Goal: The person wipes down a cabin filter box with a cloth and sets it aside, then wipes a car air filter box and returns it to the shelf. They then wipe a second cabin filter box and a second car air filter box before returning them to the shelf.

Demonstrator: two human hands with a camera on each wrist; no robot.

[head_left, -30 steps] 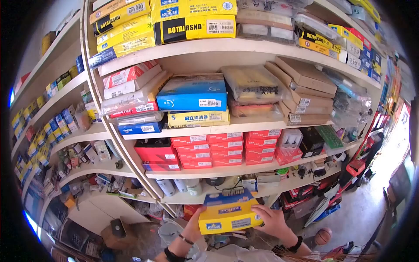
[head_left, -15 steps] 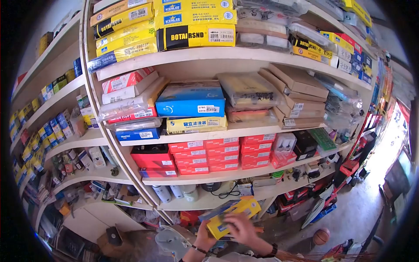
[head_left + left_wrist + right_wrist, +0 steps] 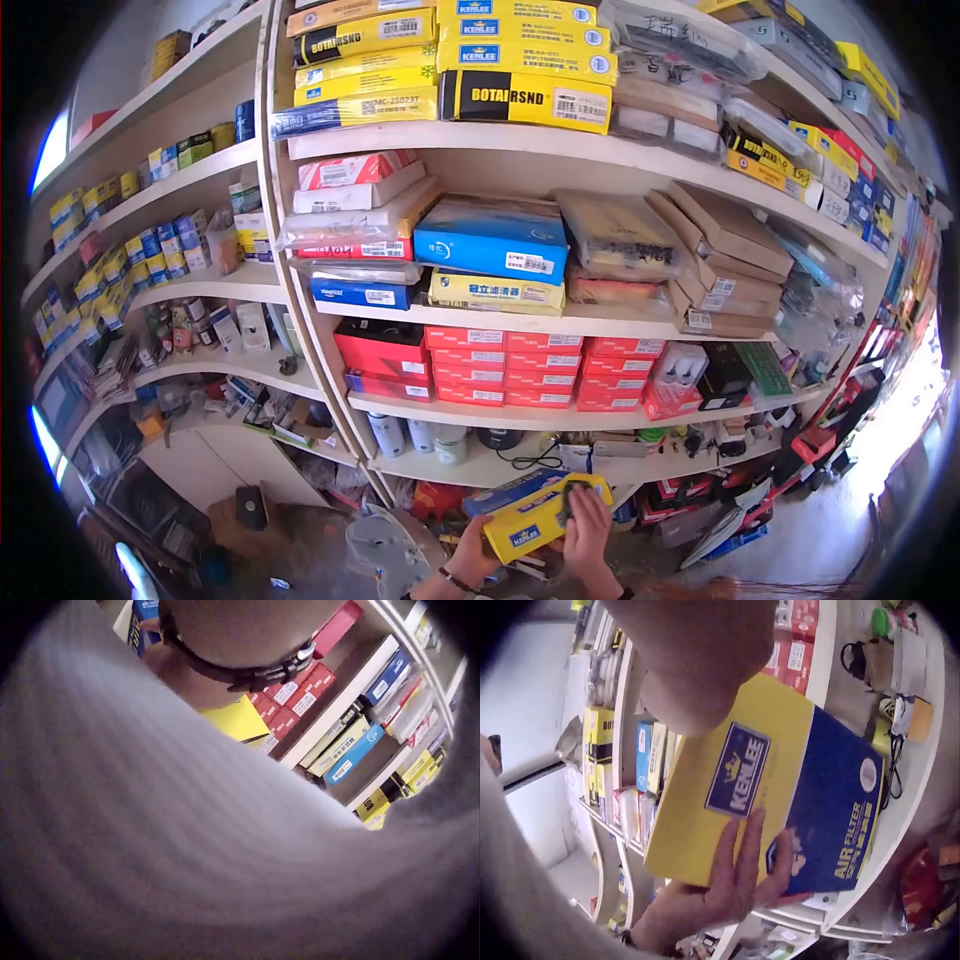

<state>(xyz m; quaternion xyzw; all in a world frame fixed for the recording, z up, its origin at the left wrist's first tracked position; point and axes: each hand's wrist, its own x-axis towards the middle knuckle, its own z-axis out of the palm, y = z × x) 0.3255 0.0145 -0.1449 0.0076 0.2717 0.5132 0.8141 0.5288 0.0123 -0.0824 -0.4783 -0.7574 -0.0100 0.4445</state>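
Observation:
A yellow and blue KENLEE air filter box [image 3: 530, 530] is held tilted in front of the lower shelf. My left hand [image 3: 475, 556] grips its near left end, and in the right wrist view the left fingers [image 3: 739, 862] lie over the yellow and blue faces. My right hand [image 3: 588, 532] is at the box's right part, holding a dark grey cloth [image 3: 571, 498] against the yellow face. In the right wrist view the right hand [image 3: 705, 667] covers the box's upper corner and its fingertips are hidden. A sleeve blocks much of the left wrist view.
Behind the box rise shelves with stacked red boxes [image 3: 545, 370], a blue box [image 3: 490, 240] and yellow filter boxes [image 3: 525, 98]. White canisters [image 3: 387, 435] and a black cable [image 3: 525, 460] sit on the lower shelf. A grey plastic stool [image 3: 390, 550] stands below left.
The right hand has moved from the box's right end to its near end, then back rightward over the yellow face with the dark cloth. The box has turned and tilted; the head view has shifted.

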